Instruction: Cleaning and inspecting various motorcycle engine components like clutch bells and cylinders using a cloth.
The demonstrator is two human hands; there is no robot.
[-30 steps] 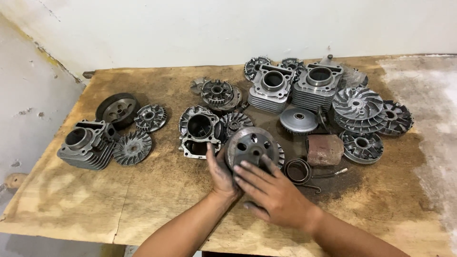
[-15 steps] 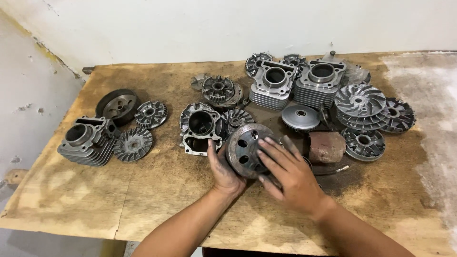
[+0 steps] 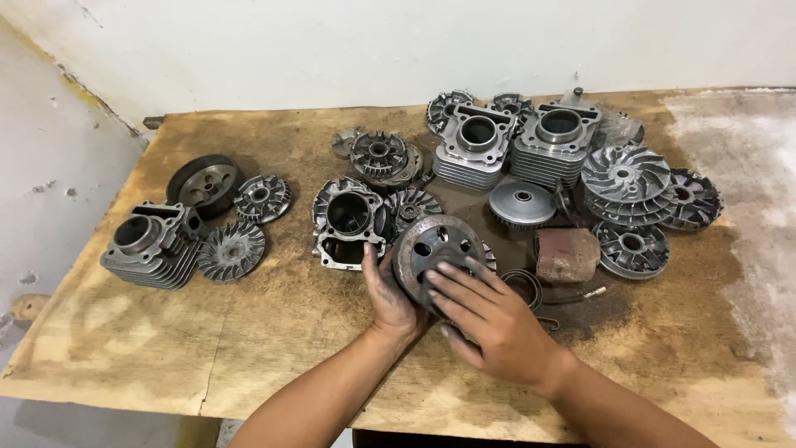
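1. Two hands meet on one part: a round, dark metal clutch drum (image 3: 435, 253) with holes through its face, tilted up on edge so that face looks toward the camera.
2. As far as the work shows, the drum is lifted off its flat side but not carried anywhere; its lower edge seems to sit on or just above the worn wooden table (image 3: 166, 348), hidden behind the fingers.
3. Everything else lies untouched: just beyond the left hand sits an open engine casing (image 3: 348, 222), and farther left are a finned cylinder (image 3: 149, 245), a fan wheel (image 3: 232, 249) and a dark pulley (image 3: 203, 182).
4. Just right of the right hand lie a rusty cylindrical piece (image 3: 566, 254) and a coiled spring (image 3: 524, 286); beyond it stand two more finned cylinders (image 3: 514, 145) and stacked fan discs (image 3: 626, 178).
5. Left hand (image 3: 390, 299): palm cupped round the drum's left rim, thumb up along the edge, gripping it.
6. Right hand (image 3: 489, 319): fingers spread and laid flat across the drum's lower right face, pressing it toward the left palm.
7. Both forearms come in from the near edge, converging on the drum.
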